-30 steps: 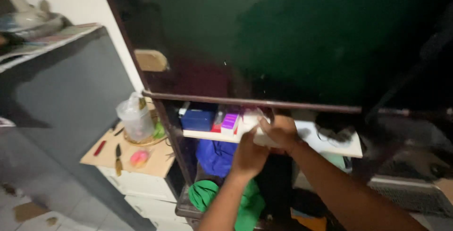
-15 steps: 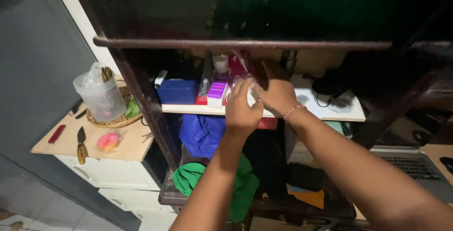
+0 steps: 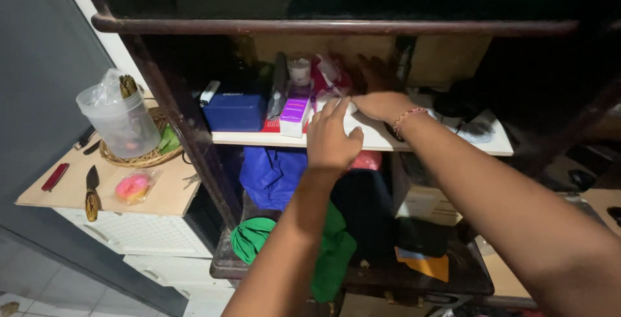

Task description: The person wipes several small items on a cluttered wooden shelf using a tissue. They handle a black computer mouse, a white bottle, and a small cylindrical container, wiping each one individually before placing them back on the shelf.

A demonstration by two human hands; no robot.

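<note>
Left hand (image 3: 331, 137): forearm rising from the lower frame edge, back of the hand toward the camera, fingers extended and loosely spread, fingertips resting on the front of the white shelf (image 3: 453, 137); grasping nothing that can be seen. Right hand (image 3: 381, 103): arm entering from the lower right and crossing over the shelf, a beaded bracelet (image 3: 407, 118) at the wrist, palm down, fingers flattened toward the left on the shelf surface; whether anything lies beneath them cannot be told. White shelf: flat board set inside a dark wooden cabinet, its front edge pale and lit. Just left of the left hand, a purple-and-white box (image 3: 295, 110) stands at the shelf edge; further left, a dark blue box (image 3: 234, 111). Behind the hands, a small white cup (image 3: 299, 70) and a red-and-white plastic bag (image 3: 328, 76). Below the shelf, blue cloth (image 3: 270, 176) and green cloth (image 3: 333, 249). Outside the cabinet, to the left, a clear plastic jar (image 3: 119, 120) beside a wicker basket (image 3: 150, 156).
</note>
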